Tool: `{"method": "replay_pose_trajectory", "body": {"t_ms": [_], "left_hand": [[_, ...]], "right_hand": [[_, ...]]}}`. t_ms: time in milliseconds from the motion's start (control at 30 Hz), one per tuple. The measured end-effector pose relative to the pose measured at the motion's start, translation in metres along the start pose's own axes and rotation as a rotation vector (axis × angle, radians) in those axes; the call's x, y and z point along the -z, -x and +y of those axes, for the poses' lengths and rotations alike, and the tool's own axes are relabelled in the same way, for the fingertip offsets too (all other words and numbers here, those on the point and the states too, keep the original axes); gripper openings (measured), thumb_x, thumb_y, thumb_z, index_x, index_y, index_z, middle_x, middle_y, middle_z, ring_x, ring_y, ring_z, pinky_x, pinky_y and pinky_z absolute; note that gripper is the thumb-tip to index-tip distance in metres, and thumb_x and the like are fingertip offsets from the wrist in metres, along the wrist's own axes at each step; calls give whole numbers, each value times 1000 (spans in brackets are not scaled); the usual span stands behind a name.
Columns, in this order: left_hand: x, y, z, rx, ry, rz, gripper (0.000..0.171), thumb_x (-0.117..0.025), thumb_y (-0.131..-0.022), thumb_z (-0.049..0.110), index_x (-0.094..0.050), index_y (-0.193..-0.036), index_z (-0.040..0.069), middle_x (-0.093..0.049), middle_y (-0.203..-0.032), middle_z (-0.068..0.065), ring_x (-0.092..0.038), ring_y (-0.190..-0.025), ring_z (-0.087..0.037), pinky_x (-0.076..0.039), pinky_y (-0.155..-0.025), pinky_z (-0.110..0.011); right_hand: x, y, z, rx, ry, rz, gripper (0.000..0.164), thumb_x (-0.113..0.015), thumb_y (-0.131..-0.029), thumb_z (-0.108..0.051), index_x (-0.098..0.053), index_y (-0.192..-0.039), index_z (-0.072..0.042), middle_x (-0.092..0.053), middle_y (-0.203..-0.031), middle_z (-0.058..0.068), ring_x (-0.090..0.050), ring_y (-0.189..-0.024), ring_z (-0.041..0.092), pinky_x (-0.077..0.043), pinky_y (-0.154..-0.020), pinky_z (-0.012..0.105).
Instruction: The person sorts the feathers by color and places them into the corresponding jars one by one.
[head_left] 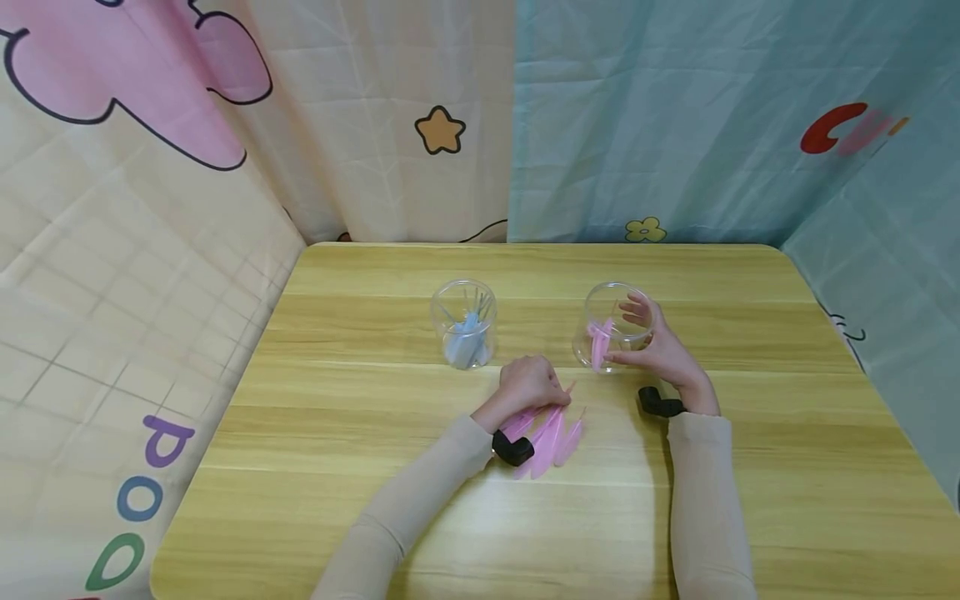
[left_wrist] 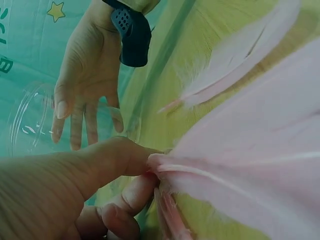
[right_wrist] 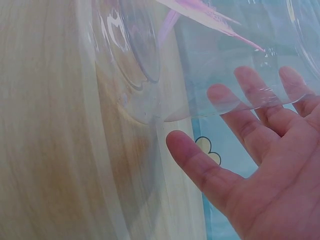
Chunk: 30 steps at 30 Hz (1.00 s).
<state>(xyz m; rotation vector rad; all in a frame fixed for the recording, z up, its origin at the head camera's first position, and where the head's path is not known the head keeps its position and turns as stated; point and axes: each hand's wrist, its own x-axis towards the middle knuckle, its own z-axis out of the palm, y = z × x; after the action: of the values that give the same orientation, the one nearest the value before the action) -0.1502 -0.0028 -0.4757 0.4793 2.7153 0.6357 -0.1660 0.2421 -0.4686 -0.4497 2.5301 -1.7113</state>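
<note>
My left hand (head_left: 531,383) pinches a pink feather (left_wrist: 225,185) by its quill between thumb and fingertips, over several pink feathers spread on the table. One loose feather (left_wrist: 235,60) lies a little apart from the rest. At the right glass cup (head_left: 617,321), my right hand (head_left: 660,346) is held beside the wall, fingers spread on the far side and thumb toward the near side. The right wrist view shows its fingertips (right_wrist: 245,75) through the clear wall. Inside that cup stands pink feather material (head_left: 600,343).
A second clear cup (head_left: 465,321) holding light blue feathers (head_left: 467,342), quills up, stands left of the pink one. Both are on a wooden table (head_left: 337,400). Printed curtains (head_left: 390,167) hang behind and at the sides.
</note>
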Motion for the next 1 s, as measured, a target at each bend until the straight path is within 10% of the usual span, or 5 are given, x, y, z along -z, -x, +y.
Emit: {"method": "replay_pose_trajectory", "body": {"t_ms": [233,533,800,1000], "left_hand": [[5,2,-6,-29,148,-35,18,-72,-77,38,-68,-64,27,-60,-63,13,-52,-60,-8,-41,-53,-27],[19,2,-6,-35,598,-81,19,-73,-82,30,-71,-75,12,-55,-64,4,-38,-51,-7,-30,-45,-21],[40,-5,3,-122,765,0,18,-71,-85,23,-74,-87,6,-67,-86,3,-55,-81,-8,-44,-72,-23],[62,-11,24,-176,896,115,21,-69,-88,25,-72,-92,4,-66,-88,-6,-51,-77,-9,-41,-66,-23]], "right_hand": [[0,-1,3,-11,-13,-5,103,-81,-74,-3,-11,-148,-14,-25,-147,20,-23,-134,41,-20,-97,67],[0,1,-11,1,-15,-10,101,-79,-74,2,-11,-147,-7,-25,-145,25,-23,-133,45,-21,-97,67],[1,-2,2,14,-21,-4,103,-81,-73,-2,-11,-148,-13,-26,-146,20,-23,-133,42,-20,-97,67],[1,-1,2,-10,-15,-6,101,-80,-75,-4,-10,-148,-14,-25,-147,19,-23,-134,41,-19,-96,67]]}}
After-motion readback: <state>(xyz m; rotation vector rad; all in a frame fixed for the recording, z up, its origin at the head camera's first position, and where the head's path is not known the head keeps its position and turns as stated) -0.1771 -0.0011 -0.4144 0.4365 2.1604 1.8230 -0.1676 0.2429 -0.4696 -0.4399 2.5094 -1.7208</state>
